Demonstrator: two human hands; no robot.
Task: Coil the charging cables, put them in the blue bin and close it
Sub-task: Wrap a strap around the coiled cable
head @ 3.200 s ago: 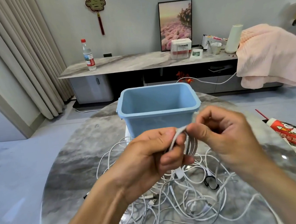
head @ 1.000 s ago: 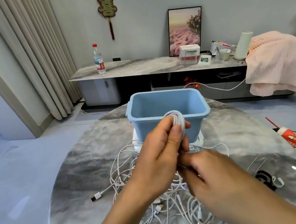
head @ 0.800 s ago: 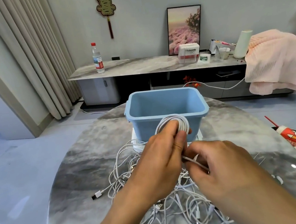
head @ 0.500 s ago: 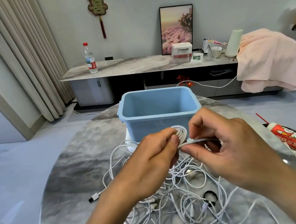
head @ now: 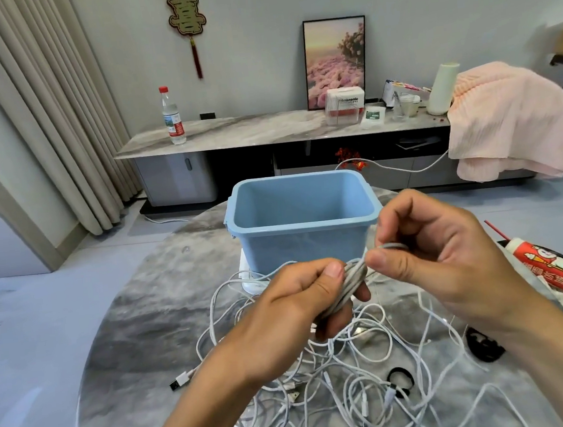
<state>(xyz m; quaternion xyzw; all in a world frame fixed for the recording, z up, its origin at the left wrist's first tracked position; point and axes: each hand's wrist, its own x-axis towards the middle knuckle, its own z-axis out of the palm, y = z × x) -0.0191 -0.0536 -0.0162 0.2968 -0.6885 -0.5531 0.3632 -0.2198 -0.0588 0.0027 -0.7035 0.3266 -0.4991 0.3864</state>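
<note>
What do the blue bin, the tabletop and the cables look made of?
Blue bin: likely moulded plastic, matte, with an even colour and rolled rim. Tabletop: grey veined marble or marble-look slab, glossy, showing reflections. Cables: white, smooth flexible sheath, probably rubbery plastic, lying in loose loops.

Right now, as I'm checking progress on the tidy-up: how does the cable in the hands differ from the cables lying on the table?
The coiled cable is gathered into a tight bundle; the loose cables sprawl in tangled loops. The coiled cable is held up off the table, gripped by the left hand and pinched by the right hand; the loose cables lie on it untouched. Both are white, and neither is in the blue bin.
</note>
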